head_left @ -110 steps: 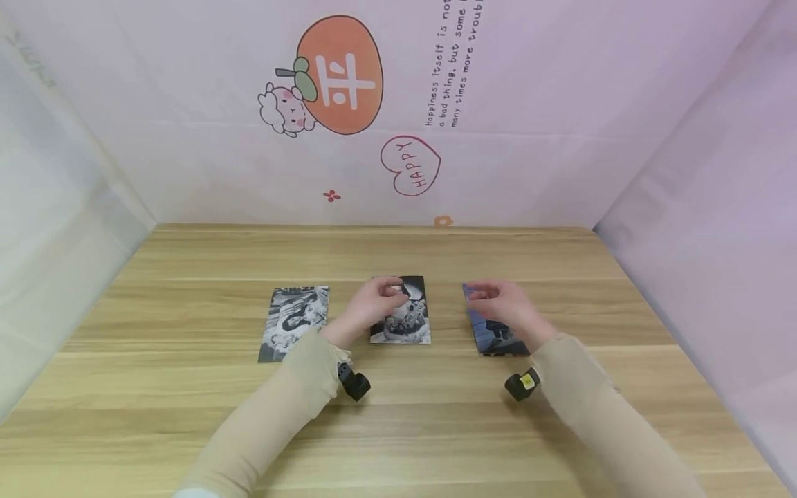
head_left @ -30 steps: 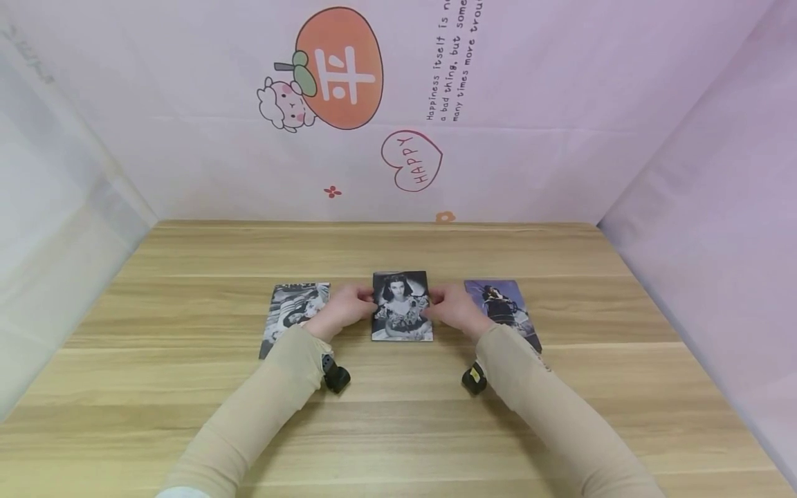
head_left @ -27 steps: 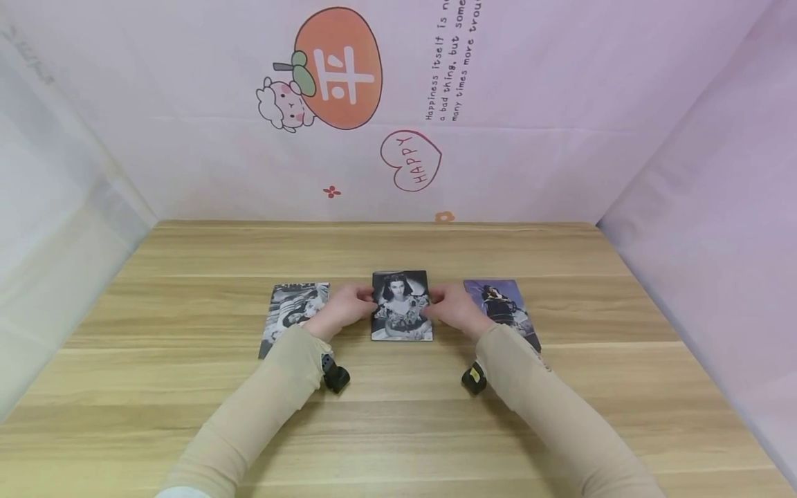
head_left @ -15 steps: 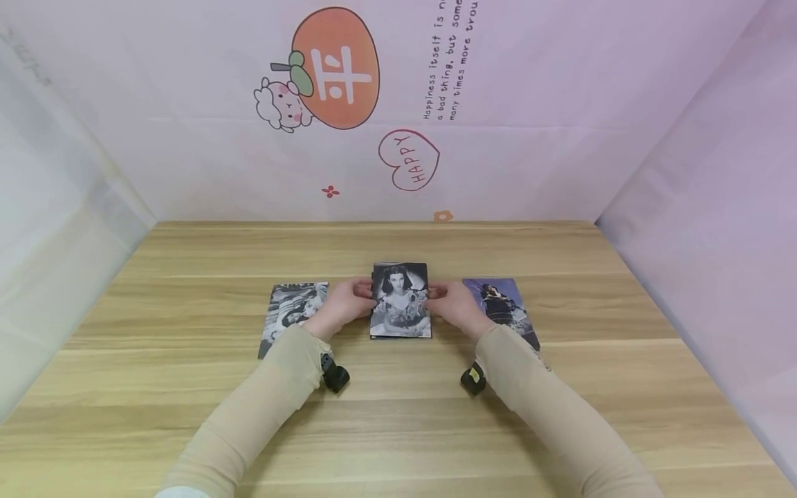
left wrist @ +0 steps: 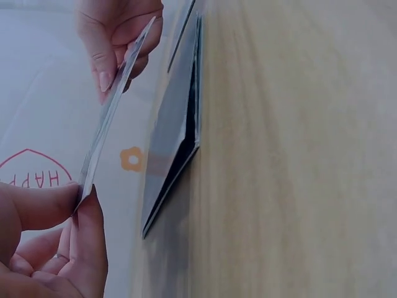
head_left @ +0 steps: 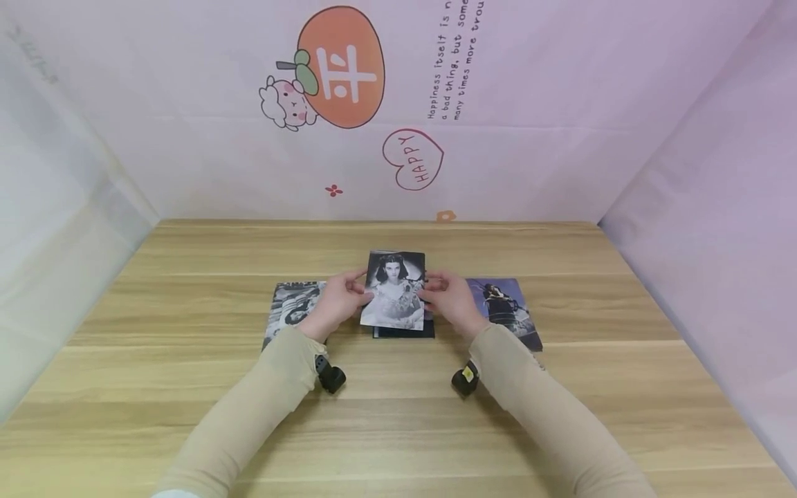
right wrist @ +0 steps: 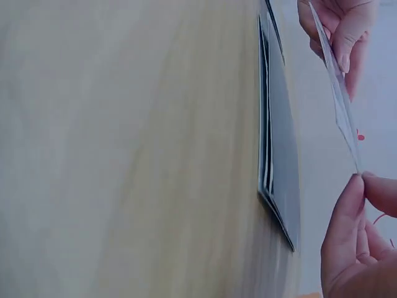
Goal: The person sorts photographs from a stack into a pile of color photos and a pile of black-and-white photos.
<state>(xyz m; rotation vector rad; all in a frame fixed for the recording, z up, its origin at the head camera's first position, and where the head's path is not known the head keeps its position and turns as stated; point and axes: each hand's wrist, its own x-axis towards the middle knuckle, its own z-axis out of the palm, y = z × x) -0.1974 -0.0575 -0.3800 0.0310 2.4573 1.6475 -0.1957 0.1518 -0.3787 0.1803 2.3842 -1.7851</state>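
A black-and-white portrait photo card (head_left: 392, 304) is held above the middle of the table, tilted in the head view. My left hand (head_left: 341, 301) pinches its left edge between thumb and fingers. The opposite edge is gripped the same way by my right hand (head_left: 451, 301). Beneath it, mostly covered, lie dark-edged cards (head_left: 405, 333); in the right wrist view, this stack (right wrist: 280, 136) shows several layers with gaps. The raised card (left wrist: 107, 133) appears edge-on in the left wrist view, and whether it is a single sheet I cannot tell.
On the left lies another black-and-white photo card (head_left: 289, 311), partly hidden by my left hand and sleeve. A bluish-purple photo card (head_left: 506, 311) lies to the right, by my right wrist. The wooden table (head_left: 398, 429) meets a printed white cloth wall (head_left: 529, 173) behind.
My right hand has come from the right-hand card to the middle one. Both hands have then raised the portrait photo card off the middle stack, exposing dark cards below.
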